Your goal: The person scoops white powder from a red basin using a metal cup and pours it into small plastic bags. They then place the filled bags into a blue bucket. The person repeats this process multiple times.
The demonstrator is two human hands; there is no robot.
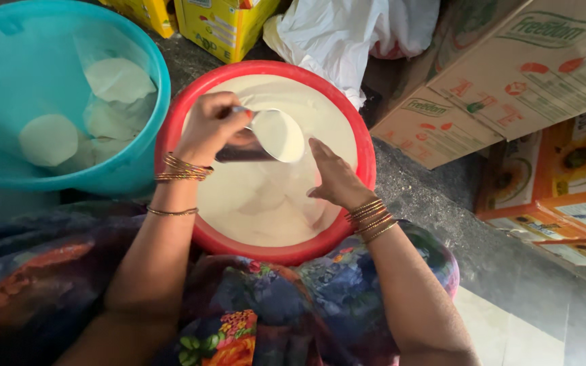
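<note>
I kneel over a red basin (364, 146) that sits in front of me at twelve o'clock, filled with a smooth white batter (252, 196). My left hand (210, 127) is clenched around the handle of a steel cup (276, 135), which I hold tilted over the middle of the basin; its round mouth faces up toward me and is brimming with the same white batter. My right hand (334, 177) hangs just beside the cup at about four o'clock from it, fingers together and loosely extended, holding nothing; whether the fingertips touch the batter I cannot tell. Gold bangles (183, 167) ring my left wrist, and more sit on my right.

At ten o'clock from the red basin, touching its rim, stands a teal tub (150, 68) lined with clear plastic, with several pale flat rounds (49, 139) lying inside it. At twelve o'clock beyond the basin lie a white cloth bundle (337, 34) and yellow cartons (222, 24). At two to three o'clock, cardboard boxes (510, 74) are stacked on the dark stone floor (428, 190), some printed with sunflowers. My flowered dress (272, 305) fills the foreground at six o'clock.
</note>
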